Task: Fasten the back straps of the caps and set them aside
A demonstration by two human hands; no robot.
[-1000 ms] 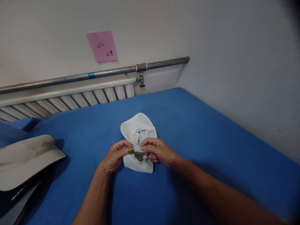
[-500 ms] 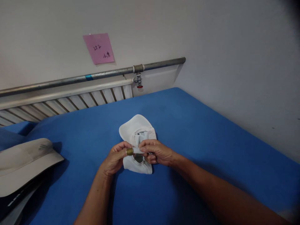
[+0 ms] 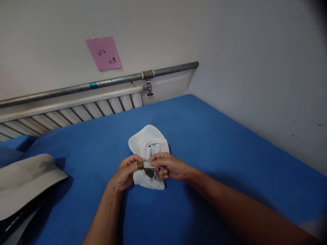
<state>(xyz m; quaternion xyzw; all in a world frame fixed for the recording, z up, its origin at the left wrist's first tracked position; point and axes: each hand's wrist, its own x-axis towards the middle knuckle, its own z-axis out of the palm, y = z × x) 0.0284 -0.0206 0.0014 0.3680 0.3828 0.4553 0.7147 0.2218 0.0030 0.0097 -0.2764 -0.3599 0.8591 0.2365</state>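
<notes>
A white cap [image 3: 146, 137] lies on the blue bed surface, brim pointing away from me and its opening facing up. Across its rear opening runs a white adjusting strap [image 3: 148, 165] with a brass-coloured buckle [image 3: 140, 165]. My left hand [image 3: 125, 172] is closed, pinching the strap at the buckle between thumb and fingers. Pinching the same strap just right of the buckle, my right hand [image 3: 170, 165] is closed too, its lower fingers curled over the cap's edge. Part of the strap is hidden under the fingers.
Several stacked caps, a beige cap [image 3: 28, 180] on top, lie at the left. Behind the blue sheet [image 3: 194, 136] are a white radiator [image 3: 84, 110], a metal pipe [image 3: 114, 79] and a red-handled valve [image 3: 149, 94]. A pink note [image 3: 103, 54] hangs on the wall.
The view has shifted slightly, so the scene sits a little further left. Both hands keep their hold on the strap, with barely any motion of the cap.
</notes>
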